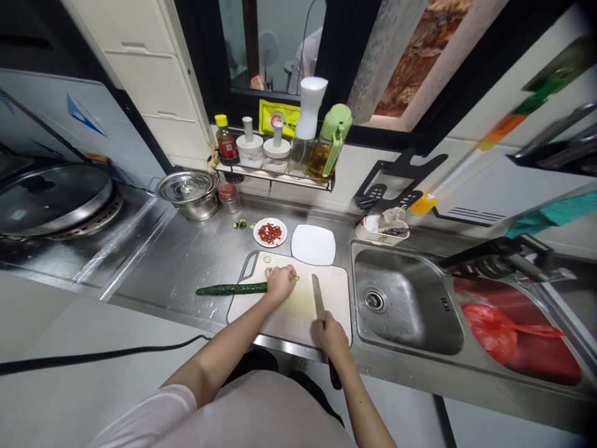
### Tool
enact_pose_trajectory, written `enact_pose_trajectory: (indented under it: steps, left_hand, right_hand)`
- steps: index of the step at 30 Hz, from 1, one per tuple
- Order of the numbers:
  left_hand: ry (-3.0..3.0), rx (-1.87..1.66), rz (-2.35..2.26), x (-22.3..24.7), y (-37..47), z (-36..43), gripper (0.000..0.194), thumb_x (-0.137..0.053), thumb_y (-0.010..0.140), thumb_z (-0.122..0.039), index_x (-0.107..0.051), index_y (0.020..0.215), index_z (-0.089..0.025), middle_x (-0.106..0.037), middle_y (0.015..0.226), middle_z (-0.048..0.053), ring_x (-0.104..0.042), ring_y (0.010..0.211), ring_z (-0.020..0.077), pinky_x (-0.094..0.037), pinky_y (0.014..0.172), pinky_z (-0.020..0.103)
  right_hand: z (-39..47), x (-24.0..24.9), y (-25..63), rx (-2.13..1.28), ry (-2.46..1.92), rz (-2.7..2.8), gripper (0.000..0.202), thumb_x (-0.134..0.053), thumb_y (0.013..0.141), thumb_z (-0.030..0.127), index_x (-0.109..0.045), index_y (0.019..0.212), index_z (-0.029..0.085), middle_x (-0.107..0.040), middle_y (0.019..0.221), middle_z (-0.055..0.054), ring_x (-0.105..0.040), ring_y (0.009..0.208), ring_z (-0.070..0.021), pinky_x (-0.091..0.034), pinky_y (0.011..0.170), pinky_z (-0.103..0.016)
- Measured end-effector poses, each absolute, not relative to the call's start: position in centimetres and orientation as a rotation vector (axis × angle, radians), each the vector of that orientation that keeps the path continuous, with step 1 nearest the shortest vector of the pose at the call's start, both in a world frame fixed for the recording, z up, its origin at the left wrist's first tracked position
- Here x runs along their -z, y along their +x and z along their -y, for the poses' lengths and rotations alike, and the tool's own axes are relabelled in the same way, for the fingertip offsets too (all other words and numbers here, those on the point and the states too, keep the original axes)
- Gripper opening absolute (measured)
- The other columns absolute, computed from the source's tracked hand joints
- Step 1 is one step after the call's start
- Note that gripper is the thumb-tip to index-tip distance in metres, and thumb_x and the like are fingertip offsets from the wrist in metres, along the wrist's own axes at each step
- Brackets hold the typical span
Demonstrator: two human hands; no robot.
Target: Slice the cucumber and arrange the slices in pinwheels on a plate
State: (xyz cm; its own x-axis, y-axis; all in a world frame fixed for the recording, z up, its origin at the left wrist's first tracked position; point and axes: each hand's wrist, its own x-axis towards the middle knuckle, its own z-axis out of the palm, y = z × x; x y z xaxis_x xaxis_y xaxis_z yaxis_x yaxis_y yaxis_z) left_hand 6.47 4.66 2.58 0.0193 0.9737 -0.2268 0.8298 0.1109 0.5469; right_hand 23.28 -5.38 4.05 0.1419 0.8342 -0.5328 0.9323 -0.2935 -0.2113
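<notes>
Cucumber [231, 289] lying crosswise, long axis running left to right, and that dark tapered end points left, out past the edge of the cutting board [289, 320] and over the steel counter [172, 264]! Its other end runs under the left hand [280, 283], fingers curled and gripping it on the board, a sliver of pale green peeking out by the fingertips. Over on the right, the right hand [333, 336] is wrapped firmly round the knife [318, 295], blade pointing away from the body and tipped slightly left, just beside the cucumber but apart from it.

One loose slice [267, 259] sits up by the board's handle. Crowding the far edge: a round dish [256, 233] of red chopped pieces [269, 234] and a white square plate [313, 244], with green scraps [240, 224] just beyond to the left. Sink [405, 292] hard by on the right!

Now the tricky bits: the left hand covers the cucumber's right-hand stretch, the right fist hides part of the knife's handle, and whether the square plate overlaps the board, I can't tell.
</notes>
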Motion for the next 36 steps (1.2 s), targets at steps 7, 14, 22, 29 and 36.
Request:
enact_pose_trajectory:
  steps: [7, 14, 22, 29, 36]
  left_hand:
    - [1.53, -0.458, -1.937, -2.6, 2.5, -5.8, 0.01, -0.063, 0.081, -0.033, -0.062, 0.087, -0.025, -0.072, 0.089, -0.002, -0.061, 0.094, 0.0181, -0.031, 0.091, 0.036]
    - [1.282, -0.486, -2.12, -0.8, -2.2, -7.9, 0.01, -0.065, 0.078, -0.03, -0.066, 0.087, -0.027, -0.073, 0.092, -0.003, -0.063, 0.092, 0.0183, -0.033, 0.091, 0.037]
    - [1.276, -0.468, -2.119, 0.6, -1.5, -9.8, 0.009, -0.067, 0.076, -0.031, -0.068, 0.084, -0.027, -0.074, 0.09, -0.002, -0.064, 0.093, 0.0201, -0.032, 0.094, 0.04]
    - [1.364, -0.414, -2.136, 0.9, -1.4, -10.5, 0.012, -0.062, 0.076, -0.023, -0.067, 0.087, -0.027, -0.074, 0.092, 0.0, -0.063, 0.098, 0.0219, -0.033, 0.093, 0.04]
    - [1.443, -0.358, -2.16, 0.9, -1.3, -10.5, 0.017, -0.057, 0.078, -0.021, -0.068, 0.09, -0.026, -0.073, 0.095, 0.004, -0.062, 0.1, 0.0249, -0.033, 0.094, 0.042]
  right_hand:
    - [5.3, -4.2, 23.3, 0.892, 2.187, -1.738, 0.032, -0.032, 0.091, 0.023, -0.052, 0.116, 0.017, -0.069, 0.096, -0.013, -0.065, 0.09, -0.0233, -0.039, 0.068, -0.029]
    - [5.3, -4.4, 23.2, 0.884, 2.176, -1.726, 0.032, -0.031, 0.091, 0.022, -0.051, 0.116, 0.017, -0.07, 0.097, -0.013, -0.065, 0.092, -0.0231, -0.039, 0.069, -0.029]
    - [5.3, -4.2, 23.2, 0.878, 2.172, -1.738, 0.034, -0.03, 0.09, 0.022, -0.052, 0.116, 0.016, -0.069, 0.096, -0.013, -0.065, 0.092, -0.0243, -0.04, 0.068, -0.03]
    - [5.4, -3.9, 23.4, 0.911, 2.199, -1.74, 0.036, -0.031, 0.09, 0.023, -0.051, 0.119, 0.017, -0.069, 0.096, -0.013, -0.065, 0.091, -0.025, -0.041, 0.069, -0.031]
    - [5.2, -4.0, 23.3, 0.899, 2.178, -1.732, 0.034, -0.031, 0.091, 0.023, -0.052, 0.117, 0.017, -0.069, 0.095, -0.013, -0.065, 0.09, -0.024, -0.039, 0.068, -0.03]
